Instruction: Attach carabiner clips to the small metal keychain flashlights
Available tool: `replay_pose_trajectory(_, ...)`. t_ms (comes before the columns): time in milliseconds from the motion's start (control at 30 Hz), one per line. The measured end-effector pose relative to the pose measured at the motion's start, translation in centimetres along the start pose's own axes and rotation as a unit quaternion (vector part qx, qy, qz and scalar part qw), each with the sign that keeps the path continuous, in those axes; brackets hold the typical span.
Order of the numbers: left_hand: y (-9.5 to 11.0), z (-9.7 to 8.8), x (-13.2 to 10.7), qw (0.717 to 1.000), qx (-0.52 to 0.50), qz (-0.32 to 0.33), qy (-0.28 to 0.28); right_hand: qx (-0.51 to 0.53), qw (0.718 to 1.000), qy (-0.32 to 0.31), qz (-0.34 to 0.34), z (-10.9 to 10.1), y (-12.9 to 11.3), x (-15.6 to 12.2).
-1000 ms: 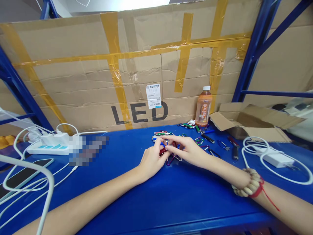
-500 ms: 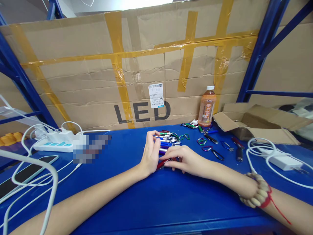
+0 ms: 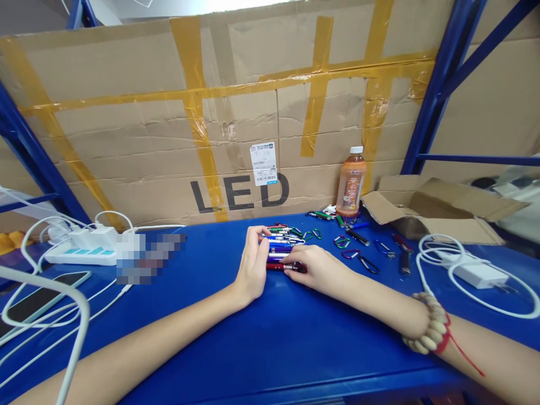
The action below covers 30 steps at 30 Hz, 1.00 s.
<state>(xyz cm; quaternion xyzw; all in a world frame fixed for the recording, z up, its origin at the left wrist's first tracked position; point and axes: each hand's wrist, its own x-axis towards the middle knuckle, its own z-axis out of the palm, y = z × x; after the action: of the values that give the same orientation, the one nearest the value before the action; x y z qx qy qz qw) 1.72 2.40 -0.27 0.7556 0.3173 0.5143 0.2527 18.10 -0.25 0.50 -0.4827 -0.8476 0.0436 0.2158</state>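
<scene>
Slim, shiny metal tubes point(image 3: 282, 247) in blue, silver, green and red lie side by side in a row on the blue table. My left hand point(image 3: 252, 267) stands on its edge along their left ends, fingers stretched and slightly bent, gripping nothing. At the near end of the row, a dark red tube point(image 3: 275, 267) lies parallel to the others. The thumb and fingers of my right hand point(image 3: 314, 266) close on its right end. Green carabiners point(image 3: 315, 233) show just beyond the row's right side. My right hand hides part of the tubes.
Loose carabiners point(image 3: 350, 254) and black tubes point(image 3: 358, 237) are scattered to the right. Behind them stand a drink bottle point(image 3: 351, 183) and an open cardboard box point(image 3: 439, 208). A white charger point(image 3: 472, 270) with coiled cable lies right; a power strip point(image 3: 80, 254) and phone point(image 3: 46, 295) lie left.
My right hand has turned the red tube from a slant to lie parallel with the row. My left hand stays at the row's left ends. The view has shifted slightly.
</scene>
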Motion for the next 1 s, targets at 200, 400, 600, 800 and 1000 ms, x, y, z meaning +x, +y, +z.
replay_pose_trajectory(200,0.2,0.0,-0.1,1.0,0.019,0.008,-0.014,0.09,0.994,0.05,-0.042,0.6,0.7,0.3)
replay_pose_trajectory(400,0.2,0.1,-0.2,0.994,0.033,0.075,-0.068,0.053,0.992,0.115,-0.012,-0.4,0.6,0.2)
replay_pose_trajectory(600,0.2,0.1,0.0,0.999,0.004,0.019,-0.04,-0.166,0.957,0.113,0.211,-4.4,3.2,-0.3)
replay_pose_trajectory(800,0.2,0.0,0.2,1.0,-0.008,-0.017,-0.024,-0.257,0.859,-0.025,0.442,-6.3,6.5,-0.7)
replay_pose_trajectory(1000,0.3,0.0,0.1,0.999,-0.003,-0.017,-0.037,-0.255,0.849,-0.012,0.462,-6.4,7.6,-0.8)
